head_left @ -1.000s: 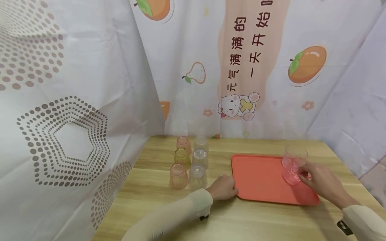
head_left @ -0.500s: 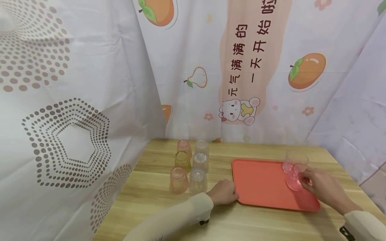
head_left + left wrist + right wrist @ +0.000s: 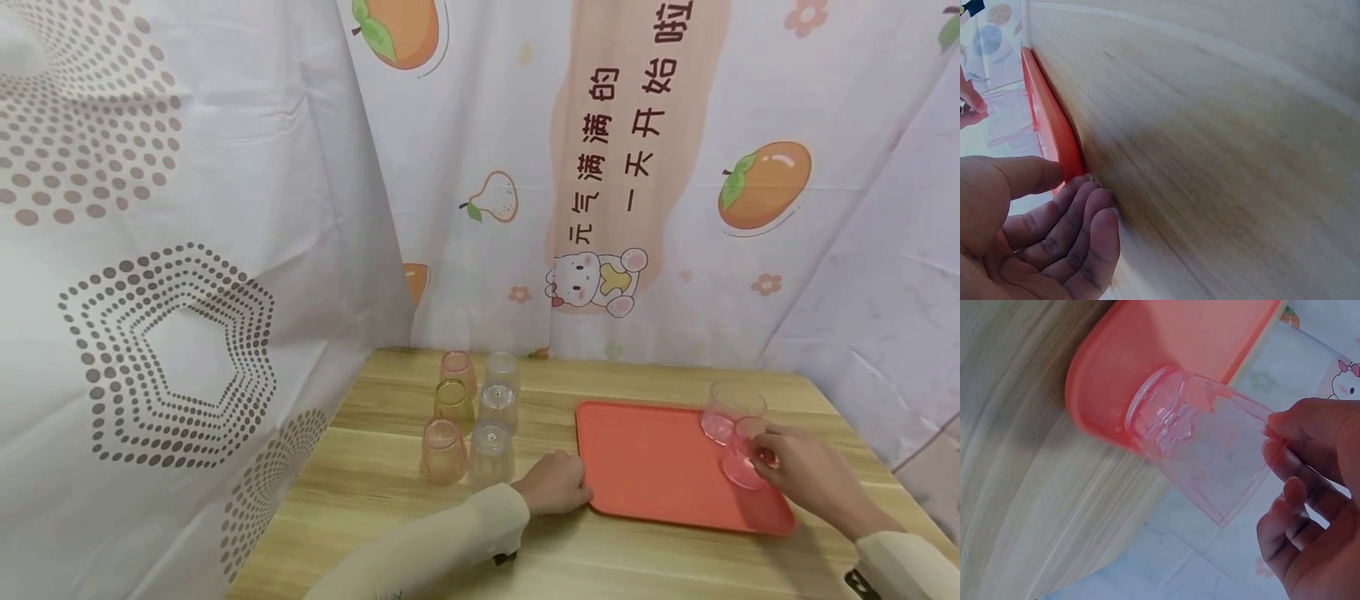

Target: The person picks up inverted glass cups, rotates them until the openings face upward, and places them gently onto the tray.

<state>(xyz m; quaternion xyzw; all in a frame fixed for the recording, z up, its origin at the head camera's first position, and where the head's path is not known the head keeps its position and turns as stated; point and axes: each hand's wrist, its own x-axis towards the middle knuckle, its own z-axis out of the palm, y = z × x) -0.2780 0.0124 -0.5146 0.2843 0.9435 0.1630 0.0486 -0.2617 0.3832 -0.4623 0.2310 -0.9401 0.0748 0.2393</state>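
Note:
A pink see-through glass stands upright on the right part of the red tray. My right hand pinches its rim between thumb and fingers; in the right wrist view the glass has its base by the tray's rounded corner. Just behind it on the tray is a second clear glass, tinted pink low down. At the tray's front left corner, my left hand holds the rim. The left wrist view has the thumb over the tray edge and the curled fingers beneath, near the tabletop.
Left of the tray stand several glasses in two columns: a pink glass, a yellow glass and another pink glass, beside clear glasses. The wooden table meets printed curtains at back and left.
My right hand has shifted the pink glass right and toward me on the tray, away from the glass behind. My left hand stays at the tray corner. The head view has tilted slightly up.

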